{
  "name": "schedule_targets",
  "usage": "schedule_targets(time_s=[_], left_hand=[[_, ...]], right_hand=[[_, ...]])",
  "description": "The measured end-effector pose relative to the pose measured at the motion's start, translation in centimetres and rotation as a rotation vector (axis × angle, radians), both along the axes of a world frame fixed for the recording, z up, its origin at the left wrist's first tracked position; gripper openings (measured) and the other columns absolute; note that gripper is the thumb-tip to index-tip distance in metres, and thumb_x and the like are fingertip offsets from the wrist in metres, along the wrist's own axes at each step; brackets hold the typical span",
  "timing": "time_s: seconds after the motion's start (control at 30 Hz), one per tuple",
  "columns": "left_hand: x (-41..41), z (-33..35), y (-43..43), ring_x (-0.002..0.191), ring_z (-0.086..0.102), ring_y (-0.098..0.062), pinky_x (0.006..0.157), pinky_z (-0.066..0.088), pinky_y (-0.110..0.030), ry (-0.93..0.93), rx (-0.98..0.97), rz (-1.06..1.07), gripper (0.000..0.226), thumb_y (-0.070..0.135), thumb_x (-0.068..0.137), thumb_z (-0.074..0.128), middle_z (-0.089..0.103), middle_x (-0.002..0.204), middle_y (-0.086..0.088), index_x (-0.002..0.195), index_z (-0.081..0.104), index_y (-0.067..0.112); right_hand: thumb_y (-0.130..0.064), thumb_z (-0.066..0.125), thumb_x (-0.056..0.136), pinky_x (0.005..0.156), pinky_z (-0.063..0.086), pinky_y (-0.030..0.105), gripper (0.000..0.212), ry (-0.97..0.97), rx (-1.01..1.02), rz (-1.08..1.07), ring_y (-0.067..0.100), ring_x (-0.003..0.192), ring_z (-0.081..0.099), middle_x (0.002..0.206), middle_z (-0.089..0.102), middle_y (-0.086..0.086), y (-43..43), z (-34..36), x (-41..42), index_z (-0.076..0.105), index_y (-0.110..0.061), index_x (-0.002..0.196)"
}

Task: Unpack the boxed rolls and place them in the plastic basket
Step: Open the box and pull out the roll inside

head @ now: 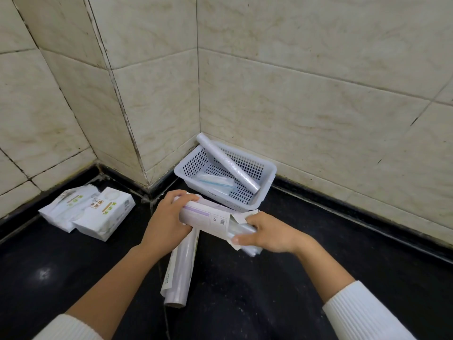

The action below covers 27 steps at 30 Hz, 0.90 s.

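A white perforated plastic basket (pixel 266 171) sits in the wall corner on the black counter. A long pale roll (pixel 226 163) leans across it, and a smaller blue-trimmed pack (pixel 215 182) lies on its floor. In front of the basket my left hand (pixel 169 217) grips the closed end of a white and purple box (pixel 206 218). My right hand (pixel 266 233) holds the roll (pixel 241 229) sticking out of the box's torn open end. Another roll in an opened wrapper (pixel 177 271) lies on the counter under my hands.
Two white tissue packs (pixel 98 212) lie at the left against the tiled wall. Tiled walls meet behind the basket. The black counter (pixel 269 290) stretches toward me, with a raised black edge along the right wall.
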<state>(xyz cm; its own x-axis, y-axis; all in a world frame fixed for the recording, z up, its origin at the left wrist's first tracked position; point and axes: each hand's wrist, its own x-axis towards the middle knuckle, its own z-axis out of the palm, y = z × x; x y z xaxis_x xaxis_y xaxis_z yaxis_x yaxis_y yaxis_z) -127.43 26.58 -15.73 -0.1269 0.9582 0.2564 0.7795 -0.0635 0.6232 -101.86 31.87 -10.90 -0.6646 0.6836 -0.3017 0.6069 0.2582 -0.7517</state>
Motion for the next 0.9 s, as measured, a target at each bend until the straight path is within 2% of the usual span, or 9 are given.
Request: schedule_targets(time_s=[0.07,0.13,0.23,0.33,0.4,0.53,0.67,0.8,0.9], left_hand=[[-0.5,-0.3,-0.2,0.111,0.048,-0.005,0.091,0.04,-0.023,-0.04,-0.033,0.004,0.06,0.011,0.067,0.076,0.044,0.125,0.013,0.119,0.057,0.036],[-1.1,-0.6,-0.3,0.108,0.048,-0.002,0.092,0.039,-0.023,-0.103,-0.043,0.036,0.059,0.012,0.066,0.077,0.048,0.121,0.012,0.115,0.058,0.038],[-1.9,-1.2,-0.5,0.104,0.048,0.003,0.084,0.037,-0.019,-0.232,-0.061,0.102,0.06,0.014,0.062,0.08,0.055,0.113,0.011,0.106,0.058,0.048],[-2.1,-2.1,-0.5,0.103,0.05,-0.005,0.08,0.037,-0.019,-0.387,-0.112,0.171,0.07,0.012,0.062,0.083,0.052,0.112,0.01,0.105,0.049,0.056],[-1.9,-2.8,-0.4,0.105,0.051,-0.007,0.081,0.038,-0.019,-0.446,-0.135,0.165,0.071,0.011,0.063,0.084,0.053,0.115,0.008,0.114,0.05,0.047],[-0.2,-3.2,0.0,0.106,0.05,0.007,0.081,0.04,-0.013,-0.461,-0.106,0.075,0.072,0.011,0.063,0.083,0.052,0.117,0.012,0.118,0.052,0.046],[2.9,-3.6,0.1,0.112,0.048,0.005,0.095,0.043,-0.019,-0.271,-0.107,-0.144,0.068,0.016,0.063,0.078,0.046,0.121,0.017,0.116,0.052,0.05],[6.6,-6.4,-0.7,0.121,0.039,-0.009,0.094,0.046,-0.027,0.092,-0.264,-0.282,0.068,0.021,0.072,0.06,0.03,0.136,0.014,0.129,0.036,0.049],[8.4,-8.3,-1.1,0.126,0.032,-0.016,0.099,0.043,-0.032,0.255,-0.34,-0.294,0.071,0.018,0.078,0.056,0.023,0.144,0.007,0.137,0.028,0.045]], right_hand=[[-0.035,0.068,0.083,0.065,0.046,0.036,0.029,-0.026,0.025,0.026,0.012,0.065,0.054,0.071,0.059,0.0,0.4,0.2,0.6,0.064,-0.006,0.081],[-0.025,0.064,0.087,0.066,0.052,0.038,0.02,0.011,0.0,0.035,0.012,0.064,0.06,0.072,0.065,0.001,0.9,0.5,1.5,0.065,-0.006,0.08],[-0.016,0.062,0.091,0.063,0.056,0.031,0.012,0.164,-0.093,-0.032,0.015,0.066,0.066,0.075,0.07,0.003,1.5,0.9,3.2,0.067,-0.008,0.084],[-0.024,0.067,0.088,0.063,0.056,0.027,0.019,0.329,-0.153,-0.182,0.019,0.072,0.069,0.083,0.074,0.008,2.1,1.1,4.5,0.068,-0.007,0.097],[-0.034,0.069,0.085,0.065,0.057,0.024,0.027,0.416,-0.169,-0.283,0.019,0.074,0.071,0.09,0.075,0.01,2.4,1.2,5.1,0.07,-0.013,0.102],[-0.033,0.066,0.084,0.067,0.058,0.027,0.025,0.535,-0.133,-0.419,0.02,0.073,0.07,0.089,0.076,0.011,2.8,0.6,4.8,0.072,-0.013,0.098],[-0.024,0.063,0.092,0.074,0.059,0.037,0.011,0.588,-0.075,-0.622,0.023,0.076,0.069,0.08,0.076,0.003,4.2,-0.2,4.3,0.072,-0.018,0.091],[-0.023,0.062,0.093,0.086,0.057,0.05,0.012,0.529,-0.049,-0.714,0.03,0.088,0.07,0.084,0.075,0.005,5.8,-1.5,4.0,0.071,-0.024,0.085],[-0.025,0.061,0.093,0.084,0.058,0.047,0.009,0.454,-0.044,-0.708,0.032,0.093,0.07,0.091,0.073,0.008,6.5,-3.0,3.3,0.069,-0.026,0.089]])
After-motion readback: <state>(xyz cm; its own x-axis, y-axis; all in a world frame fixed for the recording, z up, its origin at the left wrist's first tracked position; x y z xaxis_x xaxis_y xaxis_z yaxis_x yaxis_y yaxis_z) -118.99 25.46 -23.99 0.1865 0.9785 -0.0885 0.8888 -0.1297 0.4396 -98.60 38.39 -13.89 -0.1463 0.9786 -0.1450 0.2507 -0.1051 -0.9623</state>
